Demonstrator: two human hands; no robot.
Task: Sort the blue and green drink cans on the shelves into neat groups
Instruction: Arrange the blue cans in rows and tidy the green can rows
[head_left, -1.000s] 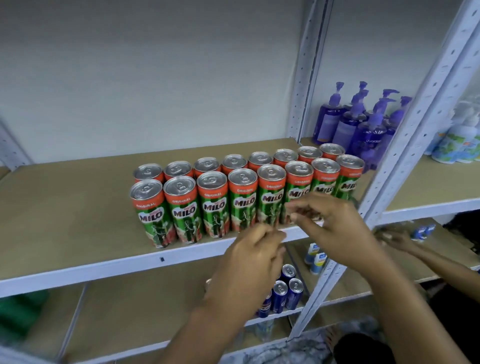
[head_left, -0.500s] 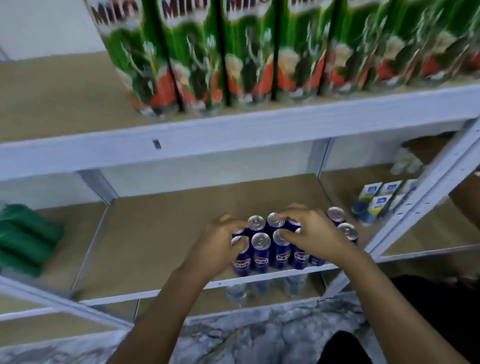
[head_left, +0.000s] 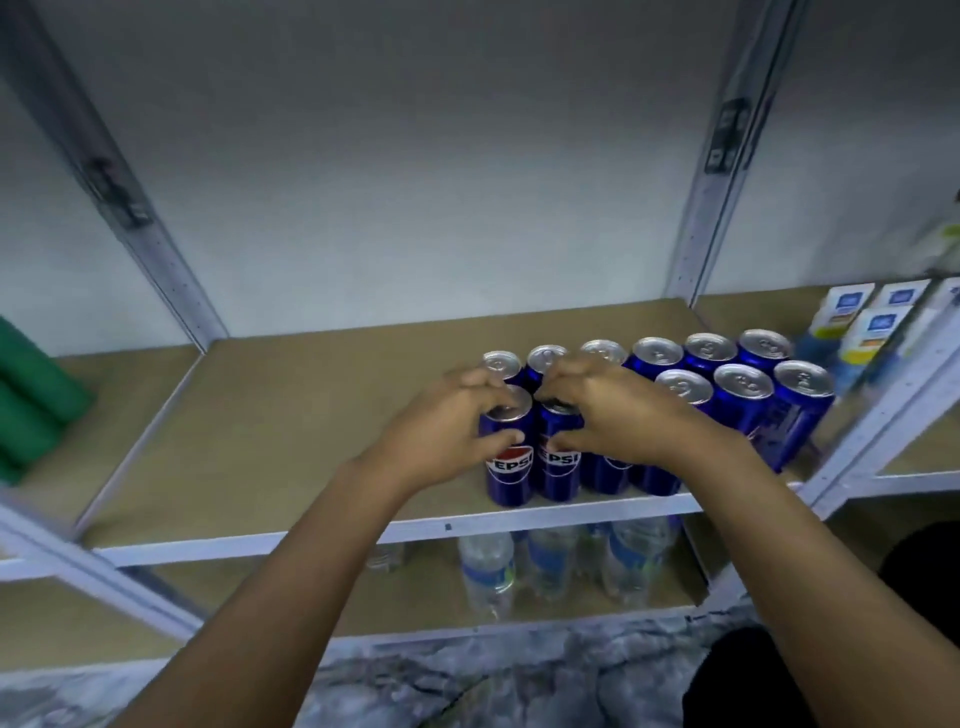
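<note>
Several blue Pepsi cans (head_left: 737, 400) stand in two rows on the right half of a brown shelf board (head_left: 291, 426). My left hand (head_left: 447, 426) grips the front-left can (head_left: 509, 467), fingers over its rim and thumb on its side. My right hand (head_left: 608, 410) grips the neighbouring can (head_left: 558, 470) the same way and covers the cans behind it. No green cans are in view.
Water bottles (head_left: 488, 571) stand on the shelf below. Green packs (head_left: 31, 395) lie on the left bay. Small white-and-blue cartons (head_left: 878, 327) sit in the right bay beyond a white upright post (head_left: 883, 410). Marbled floor lies underneath.
My view dropped from the green Milo cans on the upper shelf to the lower shelf. Both hands came down and now hold the two front-left blue cans.
</note>
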